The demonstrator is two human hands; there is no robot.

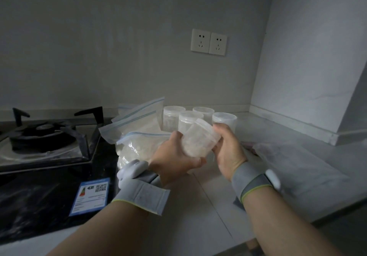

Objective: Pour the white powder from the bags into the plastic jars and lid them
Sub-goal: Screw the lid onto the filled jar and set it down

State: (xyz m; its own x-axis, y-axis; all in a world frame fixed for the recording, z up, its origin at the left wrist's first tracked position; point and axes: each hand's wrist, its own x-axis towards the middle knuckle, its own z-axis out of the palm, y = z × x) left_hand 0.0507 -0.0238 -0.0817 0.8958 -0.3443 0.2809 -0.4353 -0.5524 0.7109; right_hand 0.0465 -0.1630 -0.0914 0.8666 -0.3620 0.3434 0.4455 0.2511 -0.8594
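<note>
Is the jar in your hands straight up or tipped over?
Tipped. The jar slants between the left hand and right hand, its top leaning right.

The scene is dimly lit, with a grey, muted cast throughout. The brightest surface is the right wall (309, 57), so the light is judged to arrive from that side (the back wall (119, 37) is duller by comparison). The gas stove (45, 136) at the left is sunk in near-black shadow, though a dull sheen is caught on its metal tray. The jar (198, 140) gripped between the left hand (174, 160) and the right hand (228, 150) is rendered slightly soft. Straight lines are bowed toward the edges by the wide lens, and the forearms are stretched at the bottom.
</note>
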